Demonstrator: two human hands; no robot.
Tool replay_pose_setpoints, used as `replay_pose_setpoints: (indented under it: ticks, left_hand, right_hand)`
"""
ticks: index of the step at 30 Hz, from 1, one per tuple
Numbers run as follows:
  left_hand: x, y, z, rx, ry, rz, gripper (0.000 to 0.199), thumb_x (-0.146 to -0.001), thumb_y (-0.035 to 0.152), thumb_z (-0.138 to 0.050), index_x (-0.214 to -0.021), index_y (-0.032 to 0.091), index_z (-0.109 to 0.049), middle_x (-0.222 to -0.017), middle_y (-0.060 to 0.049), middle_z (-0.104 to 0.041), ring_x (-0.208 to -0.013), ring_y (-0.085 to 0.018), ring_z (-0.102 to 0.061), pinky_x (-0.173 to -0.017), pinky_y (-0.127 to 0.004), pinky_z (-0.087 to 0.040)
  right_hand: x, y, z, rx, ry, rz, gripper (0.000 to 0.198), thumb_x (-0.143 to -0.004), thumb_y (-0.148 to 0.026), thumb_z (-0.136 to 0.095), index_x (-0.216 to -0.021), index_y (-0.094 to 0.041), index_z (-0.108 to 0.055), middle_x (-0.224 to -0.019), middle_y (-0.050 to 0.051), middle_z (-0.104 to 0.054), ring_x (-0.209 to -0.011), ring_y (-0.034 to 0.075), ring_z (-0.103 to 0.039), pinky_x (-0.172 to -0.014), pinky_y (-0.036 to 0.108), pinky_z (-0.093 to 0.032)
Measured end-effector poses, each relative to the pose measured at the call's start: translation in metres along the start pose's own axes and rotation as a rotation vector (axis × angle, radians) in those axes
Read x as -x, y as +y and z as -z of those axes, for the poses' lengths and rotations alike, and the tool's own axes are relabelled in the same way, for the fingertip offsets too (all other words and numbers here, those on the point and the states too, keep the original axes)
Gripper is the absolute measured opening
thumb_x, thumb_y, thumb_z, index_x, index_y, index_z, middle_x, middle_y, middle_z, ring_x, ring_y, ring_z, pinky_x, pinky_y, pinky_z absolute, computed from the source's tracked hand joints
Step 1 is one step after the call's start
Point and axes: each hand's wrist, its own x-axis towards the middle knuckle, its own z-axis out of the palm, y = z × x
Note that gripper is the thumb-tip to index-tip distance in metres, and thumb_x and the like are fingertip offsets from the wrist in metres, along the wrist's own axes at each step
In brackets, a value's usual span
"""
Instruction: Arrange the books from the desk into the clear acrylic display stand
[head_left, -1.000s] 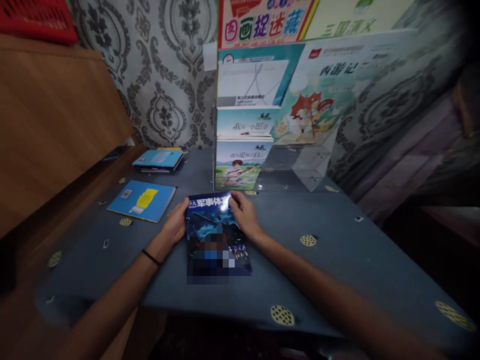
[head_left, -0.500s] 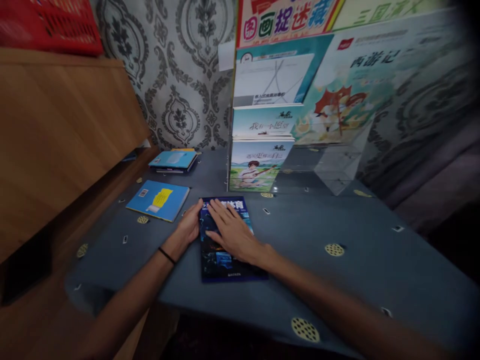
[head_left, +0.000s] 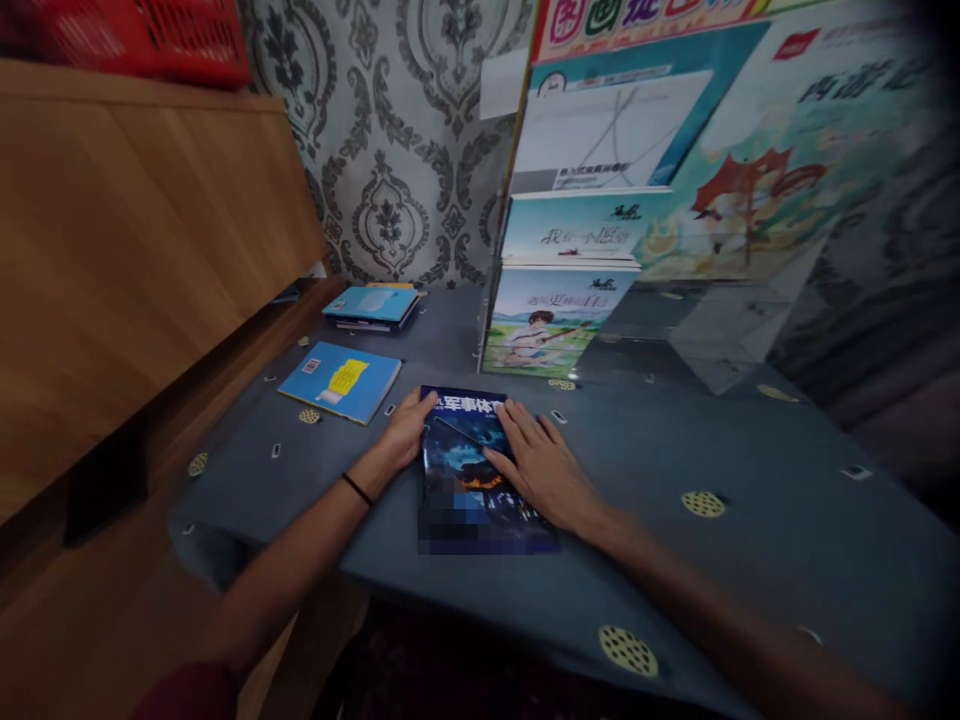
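A dark blue book (head_left: 469,470) with white Chinese characters along its top lies flat on the cloth-covered table in front of me. My left hand (head_left: 407,430) holds its upper left edge, thumb at the cover's corner and the other fingers mostly hidden. Flat over the right side of the cover rests my right hand (head_left: 544,460), fingers stretched and thumb apart. Left of the book lies a light blue book (head_left: 341,382) with a yellow patch. Farther back is a small stack of books (head_left: 373,307) with a blue one on top.
A clear display rack with picture books (head_left: 555,320) stands at the back right. On the left is a wooden cabinet (head_left: 150,200) carrying a red plastic basket (head_left: 187,40). The grey-blue tablecloth (head_left: 645,600) has yellow dotted patches; patterned wallpaper covers the wall behind.
My right hand has slid from the middle of the dark blue cover to its right side, uncovering more of the title and picture. My left hand stays at the left edge. The view has shifted.
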Motion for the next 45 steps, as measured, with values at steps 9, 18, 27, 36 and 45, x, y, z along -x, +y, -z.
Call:
replay_pose_setpoints:
  ticks: [9, 18, 27, 36, 45]
  left_hand:
    - [0.010, 0.005, 0.014, -1.099, -0.010, -0.600, 0.035, -0.086, 0.023, -0.058, -0.121, 0.019, -0.063, -0.143, -0.014, -0.057, -0.142, -0.030, -0.044, -0.121, -0.048, -0.028]
    - [0.054, 0.008, 0.028, -1.668, -0.266, -0.525, 0.065, -0.100, 0.050, -0.038, -0.155, 0.016, -0.034, -0.165, -0.016, -0.026, -0.156, -0.030, -0.013, -0.124, -0.059, -0.005]
    - [0.096, -0.002, 0.033, -1.779, -0.412, -0.525, 0.105, -0.085, 0.076, -0.049, -0.161, 0.015, -0.011, -0.167, -0.023, -0.012, -0.156, -0.037, -0.006, -0.122, -0.064, -0.006]
    - [0.094, -0.004, 0.035, -1.864, -0.385, -0.567, 0.106, -0.086, 0.079, -0.042, -0.161, 0.014, -0.004, -0.167, -0.023, -0.012, -0.156, -0.035, -0.008, -0.122, -0.063, -0.012]
    - [0.093, -0.002, 0.037, -1.905, -0.399, -0.607, 0.105, -0.087, 0.077, -0.043, -0.161, 0.017, 0.001, -0.167, -0.022, -0.013, -0.155, -0.036, -0.010, -0.121, -0.063, -0.018]
  right_hand:
    - [0.007, -0.009, 0.010, -0.031, -0.015, -0.010, 0.075, -0.101, -0.062, -0.023, -0.155, -0.012, -0.036, -0.159, 0.019, -0.039, -0.148, 0.033, -0.035, -0.118, 0.057, -0.031]
    - [0.006, -0.012, 0.010, -0.064, 0.005, -0.035, 0.069, -0.101, -0.057, -0.028, -0.154, -0.013, -0.040, -0.159, 0.018, -0.040, -0.148, 0.033, -0.035, -0.119, 0.056, -0.030]
    - [0.010, -0.024, 0.021, -0.048, -0.009, 0.002, 0.068, -0.102, -0.056, -0.032, -0.149, -0.010, -0.046, -0.156, 0.019, -0.043, -0.150, 0.034, -0.030, -0.121, 0.057, -0.025]
    - [0.067, -0.045, 0.023, -0.109, -0.038, 0.268, 0.070, -0.102, -0.051, -0.042, -0.158, -0.013, -0.028, -0.161, 0.016, -0.035, -0.151, 0.029, -0.028, -0.123, 0.053, -0.029]
    - [0.074, -0.006, 0.042, -0.184, -0.137, 0.260, 0.074, -0.100, -0.056, -0.044, -0.161, -0.024, -0.017, -0.163, 0.009, -0.031, -0.151, 0.028, -0.029, -0.123, 0.056, -0.027]
